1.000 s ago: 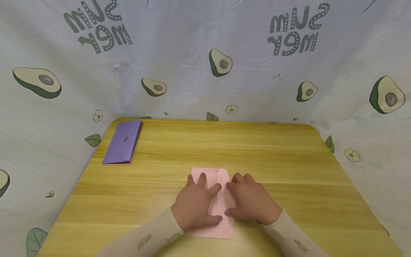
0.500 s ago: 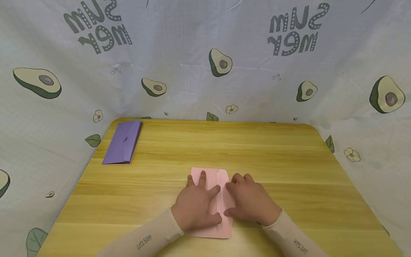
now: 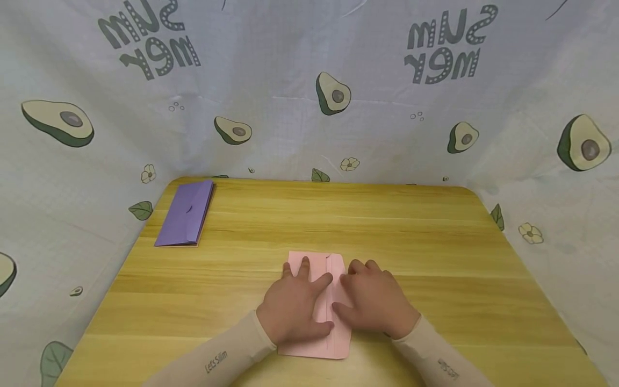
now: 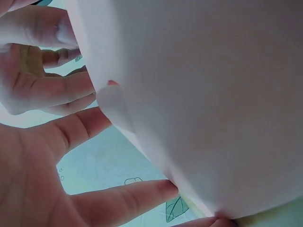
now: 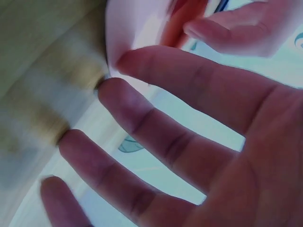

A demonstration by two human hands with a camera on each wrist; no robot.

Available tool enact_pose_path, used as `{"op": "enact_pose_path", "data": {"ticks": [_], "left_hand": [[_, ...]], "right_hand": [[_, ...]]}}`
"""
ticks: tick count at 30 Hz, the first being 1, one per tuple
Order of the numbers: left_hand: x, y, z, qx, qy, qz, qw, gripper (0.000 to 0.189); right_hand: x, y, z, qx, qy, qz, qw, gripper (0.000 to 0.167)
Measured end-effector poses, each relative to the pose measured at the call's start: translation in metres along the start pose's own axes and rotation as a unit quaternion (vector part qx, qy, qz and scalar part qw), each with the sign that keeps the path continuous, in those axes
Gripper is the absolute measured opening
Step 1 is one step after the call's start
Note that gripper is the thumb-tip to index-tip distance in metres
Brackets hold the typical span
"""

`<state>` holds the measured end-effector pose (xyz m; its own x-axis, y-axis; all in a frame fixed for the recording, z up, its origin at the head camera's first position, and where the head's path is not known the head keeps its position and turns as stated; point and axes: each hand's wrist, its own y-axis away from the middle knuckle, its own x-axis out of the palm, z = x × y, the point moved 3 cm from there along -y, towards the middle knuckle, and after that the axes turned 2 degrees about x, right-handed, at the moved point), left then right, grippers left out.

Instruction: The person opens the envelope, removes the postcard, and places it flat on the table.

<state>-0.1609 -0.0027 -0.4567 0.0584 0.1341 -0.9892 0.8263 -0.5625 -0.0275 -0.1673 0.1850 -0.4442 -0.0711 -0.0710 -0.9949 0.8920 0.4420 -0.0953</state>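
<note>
A pink envelope (image 3: 340,341) lies flat on the wooden table in the head view, its flap along the right side. My left hand (image 3: 292,309) rests on its body with fingers spread. My right hand (image 3: 379,301) is at the right edge, its thumb on the flap and its index fingertip touching the edge. In the left wrist view the envelope (image 4: 203,104) looks pale, and the spread fingers of my left hand (image 4: 35,165) reach its edge. The right wrist view shows the fairly straight fingers of my right hand (image 5: 213,137), with the index against the envelope (image 5: 130,28).
A purple envelope (image 3: 179,215) with a small dark curved mark lies at the table's far left, on top of other paper whose edges show. The wooden tabletop (image 3: 425,226) ends at a white curtain (image 3: 285,140) printed with avocados, which hangs behind and at both sides.
My right thumb has slid slightly left and up over the flap. The left hand and the envelope stay almost where they were.
</note>
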Motion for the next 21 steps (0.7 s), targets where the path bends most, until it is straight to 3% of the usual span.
{"op": "enact_pose_path", "data": {"ticks": [21], "left_hand": [[-0.001, 0.001, 0.002, -0.001, 0.002, -0.01, 0.9999, 0.091]], "right_hand": [[0.011, -0.007, 0.006, 0.031, 0.032, -0.051, 0.9977, 0.044]]}}
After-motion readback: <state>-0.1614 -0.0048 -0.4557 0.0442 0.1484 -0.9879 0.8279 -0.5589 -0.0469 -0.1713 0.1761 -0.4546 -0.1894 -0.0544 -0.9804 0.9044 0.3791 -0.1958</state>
